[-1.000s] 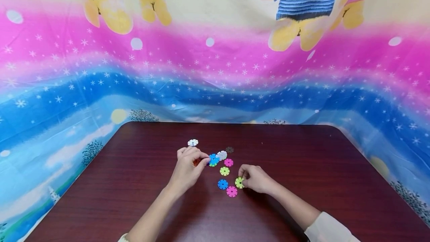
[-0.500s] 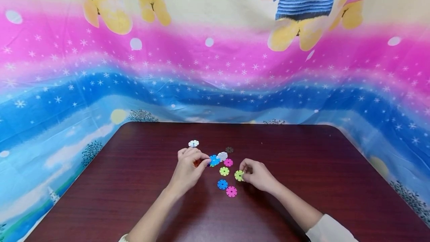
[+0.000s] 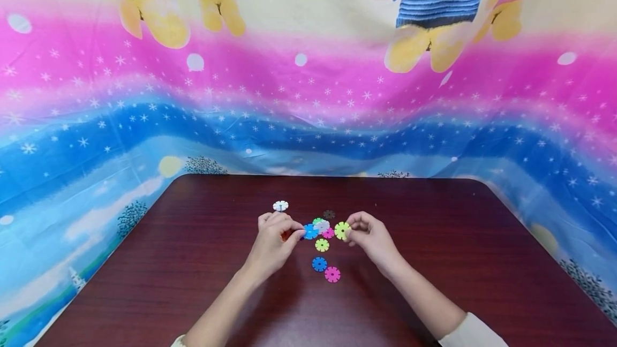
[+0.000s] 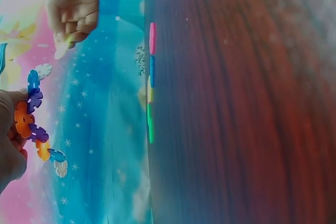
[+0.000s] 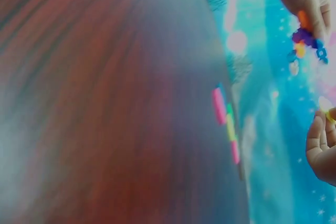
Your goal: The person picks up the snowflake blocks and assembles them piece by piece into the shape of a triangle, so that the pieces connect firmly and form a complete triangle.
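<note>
Between the thumb and fingers of my left hand [image 3: 272, 242] is a chain of slotted plastic discs [image 4: 23, 120], joined edge to edge and held above the table. It runs through orange and purple discs in the middle to blue and white ones at both ends, as the left wrist view shows. In the head view, the hand hides its middle. One end, with a blue disc [image 3: 310, 231], points toward my right hand [image 3: 373, 240]. That hand pinches a single yellow-green slotted disc [image 3: 342, 231] by its edge, raised close to the chain's white end disc [image 3: 322, 226].
Loose discs lie flat on the dark red-brown table [image 3: 202, 261]: a blue one [image 3: 319, 264], a pink one [image 3: 332, 274], a yellow-green one [image 3: 322, 245] and a dark one [image 3: 329, 214], among others. A printed curtain [image 3: 308, 100] hangs behind the table.
My right hand has lifted the yellow-green disc off the table and carried it up and forward to near the chain's end. The left hand with the chain has shifted slightly right.
</note>
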Demonstrator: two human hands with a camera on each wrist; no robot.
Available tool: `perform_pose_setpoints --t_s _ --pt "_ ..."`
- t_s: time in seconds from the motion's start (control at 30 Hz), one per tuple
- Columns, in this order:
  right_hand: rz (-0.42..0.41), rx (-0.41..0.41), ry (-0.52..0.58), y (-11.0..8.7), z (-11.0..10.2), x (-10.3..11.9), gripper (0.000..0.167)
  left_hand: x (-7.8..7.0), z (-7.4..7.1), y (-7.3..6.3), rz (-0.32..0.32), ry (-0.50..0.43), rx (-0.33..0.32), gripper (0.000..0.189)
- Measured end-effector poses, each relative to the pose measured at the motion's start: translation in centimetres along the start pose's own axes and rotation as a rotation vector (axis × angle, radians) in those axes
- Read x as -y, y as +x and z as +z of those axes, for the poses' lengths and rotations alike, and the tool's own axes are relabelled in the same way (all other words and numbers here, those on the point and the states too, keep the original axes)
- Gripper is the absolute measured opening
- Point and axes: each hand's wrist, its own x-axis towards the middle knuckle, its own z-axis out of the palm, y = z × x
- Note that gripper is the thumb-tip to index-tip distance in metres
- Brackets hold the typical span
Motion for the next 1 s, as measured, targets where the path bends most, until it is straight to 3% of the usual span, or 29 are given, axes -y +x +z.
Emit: perform_pose_setpoints --t_s 0.2,0.37,1.0 --pt "0.045 -0.052 0.212 -0.2 0.1 1.5 0.018 -0.2 0.1 0.0 0.031 0.021 0.016 0.012" --pt "0.087 -0.057 0.3 -0.4 0.3 1.9 0.018 -0.4 0.1 0.0 0.057 0.041 0.026 0.011" --pt "0.117 -0.061 0.249 -0.6 1.0 1.6 0.024 -0.6 0.5 0.2 0.201 0.105 0.024 0.014"
